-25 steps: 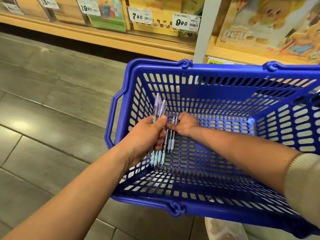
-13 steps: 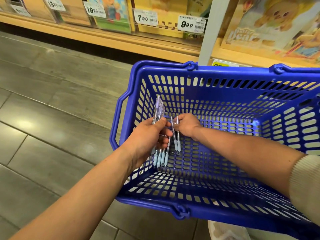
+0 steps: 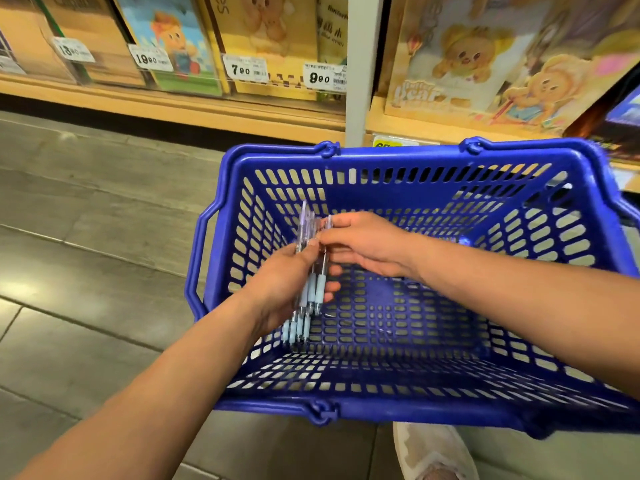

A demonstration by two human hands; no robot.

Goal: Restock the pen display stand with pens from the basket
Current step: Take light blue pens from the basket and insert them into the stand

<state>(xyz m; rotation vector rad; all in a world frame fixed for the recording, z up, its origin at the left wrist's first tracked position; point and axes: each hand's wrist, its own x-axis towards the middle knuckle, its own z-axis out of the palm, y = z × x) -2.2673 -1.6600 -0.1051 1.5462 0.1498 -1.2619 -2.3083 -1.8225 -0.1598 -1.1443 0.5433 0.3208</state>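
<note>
Right hand [image 3: 363, 244] raised — pinches pens [image 3: 312, 287] beside left hand [image 3: 277, 292].

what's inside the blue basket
A bundle of pens, gripped by the left hand and pinched at its top by the right hand. The basket floor beneath them is covered.

Grey tiled floor [image 3: 86, 271], laid in large rectangular slabs with thin pale joints and a soft glare patch at left. Over it, the blue slotted basket [image 3: 398, 157]; its underside is hidden, so contact with the tiles cannot be told. A pale shoe [image 3: 433, 452] rests on the floor just beside the basket's near rim. Behind, a low wooden shelf [image 3: 173, 109] carries upright picture-fronted packs [image 3: 485, 64] with white price labels [image 3: 245, 69] along its front, divided by a white post [image 3: 360, 64].
</note>
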